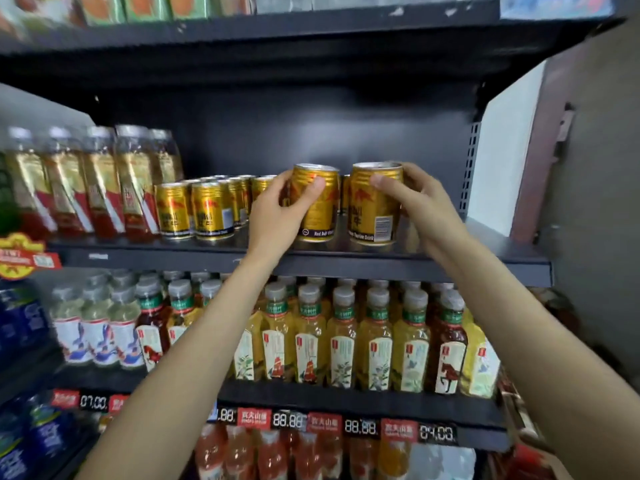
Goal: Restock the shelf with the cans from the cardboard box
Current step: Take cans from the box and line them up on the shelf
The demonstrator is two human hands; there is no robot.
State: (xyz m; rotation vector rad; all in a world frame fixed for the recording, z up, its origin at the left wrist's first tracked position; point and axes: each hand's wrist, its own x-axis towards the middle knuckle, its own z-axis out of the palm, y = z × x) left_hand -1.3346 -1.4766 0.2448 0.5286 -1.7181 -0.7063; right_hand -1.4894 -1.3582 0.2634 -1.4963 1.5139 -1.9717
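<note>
Two gold cans go onto the dark shelf (450,261) at frame centre, one per hand, likely so both land in a single reach. Left hand (277,213) is wrapped around the left can (318,206), thumb across the front, fingers behind, closed firmly on it; can tilts slightly, its base at or just above the shelf surface, cannot tell if it rests. Right hand (415,202) closes on the right can (375,206) from the right side, thumb on the front near the rim, fingers curled behind; that can stands near upright, base at the shelf edge. The two cans sit just beside each other, a narrow gap between. Both are held by the upper body, probably to leave the bases free for setting down. Left of centre, a block of matching stocked cans (194,209) already stands in rows, so the new pair extends that block rightward into bare shelf. Tall bottles (104,181) fill the left end. Cardboard box not in view.
</note>
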